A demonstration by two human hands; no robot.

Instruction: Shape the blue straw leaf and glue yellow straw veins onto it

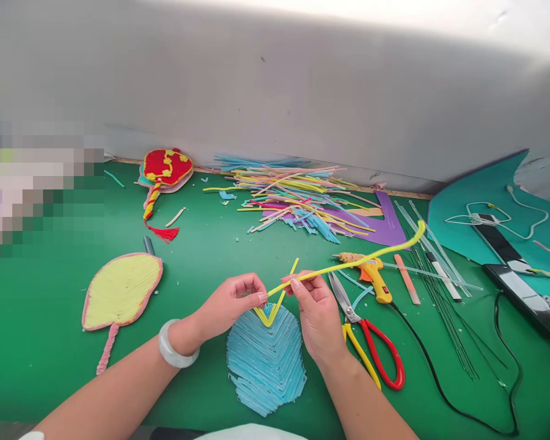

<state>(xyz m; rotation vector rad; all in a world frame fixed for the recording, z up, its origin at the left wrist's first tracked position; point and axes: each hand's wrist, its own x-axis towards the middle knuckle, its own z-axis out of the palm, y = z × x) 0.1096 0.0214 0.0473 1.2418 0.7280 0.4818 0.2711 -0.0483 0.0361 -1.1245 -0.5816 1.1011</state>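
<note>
A blue leaf-shaped fan (266, 360) made of fuzzy stems lies flat on the green table near me. A yellow V of stem sits at its top edge. My left hand (231, 302) pinches the yellow pipe cleaner (348, 266) at the bend by that V. My right hand (316, 315) grips the same stem just to the right, and its long free end arcs up and right over the glue gun. A white bangle (174, 345) circles my left wrist.
Red-and-yellow scissors (371, 345) and a yellow glue gun (371, 275) with a black cord lie right of my hands. A yellow fan (121, 290) lies left, a red fan (165, 168) behind it. Cut stems (297, 195) are piled by the wall. Thin wires (440, 293) and teal sheet (486, 208) lie right.
</note>
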